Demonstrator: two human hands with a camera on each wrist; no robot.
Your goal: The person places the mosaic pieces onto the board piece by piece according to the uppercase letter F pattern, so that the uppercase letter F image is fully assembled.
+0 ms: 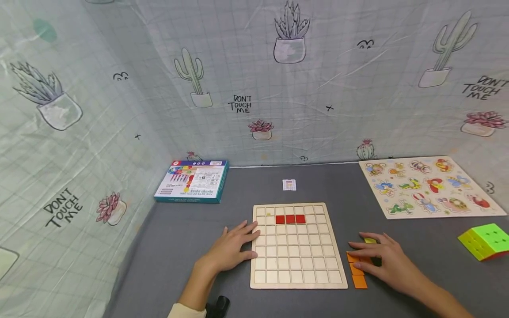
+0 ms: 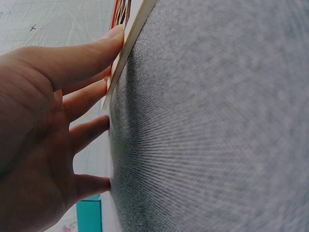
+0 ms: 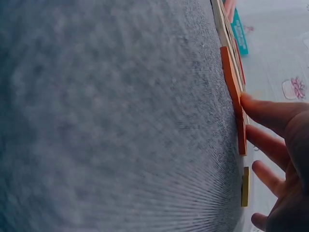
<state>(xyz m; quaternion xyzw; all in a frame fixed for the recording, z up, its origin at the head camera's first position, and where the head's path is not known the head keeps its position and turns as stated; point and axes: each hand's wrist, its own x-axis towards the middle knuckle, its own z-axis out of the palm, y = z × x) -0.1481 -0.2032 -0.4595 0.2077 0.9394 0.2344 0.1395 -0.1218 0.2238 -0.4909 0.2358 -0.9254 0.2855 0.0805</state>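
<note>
A wooden board with a grid of square cells lies on the table, with a row of three red tiles near its far edge. My left hand touches the board's left edge, fingers spread and thumb against the side. Just right of the board is a group of orange tiles. Over them is my right hand, its thumb and index finger touching orange tiles. A yellow tile lies beyond them, partly hidden under the fingers in the head view.
A teal-edged box sits at the back left. Behind the board lies a small printed card. An insect puzzle board is at the back right, with a colored cube in front. A patterned cloth hangs behind the table.
</note>
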